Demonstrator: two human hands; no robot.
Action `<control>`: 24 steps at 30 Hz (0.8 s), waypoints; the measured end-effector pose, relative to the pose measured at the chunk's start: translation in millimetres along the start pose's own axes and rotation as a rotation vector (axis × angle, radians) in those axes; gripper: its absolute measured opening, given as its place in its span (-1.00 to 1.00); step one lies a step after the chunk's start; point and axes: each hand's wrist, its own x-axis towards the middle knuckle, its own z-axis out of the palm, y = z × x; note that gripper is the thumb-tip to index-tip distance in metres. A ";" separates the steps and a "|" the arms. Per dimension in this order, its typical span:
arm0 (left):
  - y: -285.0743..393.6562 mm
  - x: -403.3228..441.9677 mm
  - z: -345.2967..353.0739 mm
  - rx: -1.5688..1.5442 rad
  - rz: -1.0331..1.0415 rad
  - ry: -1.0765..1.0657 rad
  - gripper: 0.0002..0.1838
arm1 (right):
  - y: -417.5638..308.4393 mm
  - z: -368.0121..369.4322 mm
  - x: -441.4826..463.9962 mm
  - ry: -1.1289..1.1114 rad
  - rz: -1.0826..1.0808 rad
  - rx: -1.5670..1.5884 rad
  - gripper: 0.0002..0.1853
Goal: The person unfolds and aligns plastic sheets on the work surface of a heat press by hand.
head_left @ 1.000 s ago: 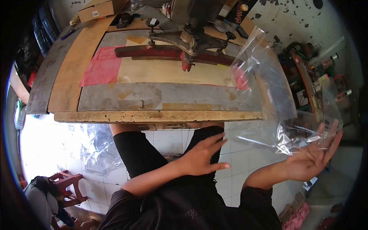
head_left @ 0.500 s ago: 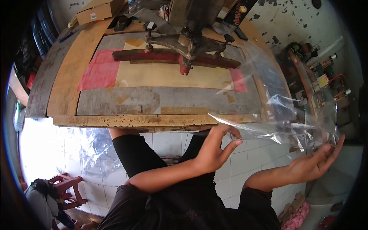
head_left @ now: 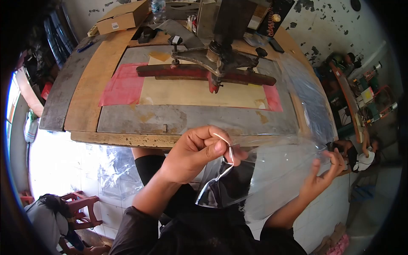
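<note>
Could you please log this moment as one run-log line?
left hand: pinching clear plastic | right hand: at plastic's other end, grip unclear | plastic: stretching between hands | worktable: red bar over cream panel

A black top (head_left: 199, 238) — sleeves (head_left: 138, 227) ending near the elbows — is worn with black shorts (head_left: 148, 172).

- Looks like a small workshop.
- Centres on a scuffed wooden bench (head_left: 127, 138), with a heavy metal clamp frame (head_left: 217, 59) and red bar (head_left: 182, 71) above a pale panel (head_left: 182, 92).
- Has, at right, a second bench (head_left: 346, 97) beside machine parts (head_left: 369, 94).
- Includes a paint-flaked wall (head_left: 325, 25) and tiled floor (head_left: 111, 212).
</note>
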 end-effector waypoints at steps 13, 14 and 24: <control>22.4 19.7 -27.3 0.033 0.116 -0.093 -0.44 | 34.4 28.4 4.5 -0.242 0.431 0.957 -0.67; 22.5 14.9 -28.6 -0.002 0.118 -0.126 -0.49 | 26.7 24.1 7.0 -0.241 0.431 0.959 -0.67; 15.1 -5.3 6.8 0.073 -0.061 -0.177 -0.85 | -44.9 30.0 -24.8 -0.382 -0.125 0.623 -0.16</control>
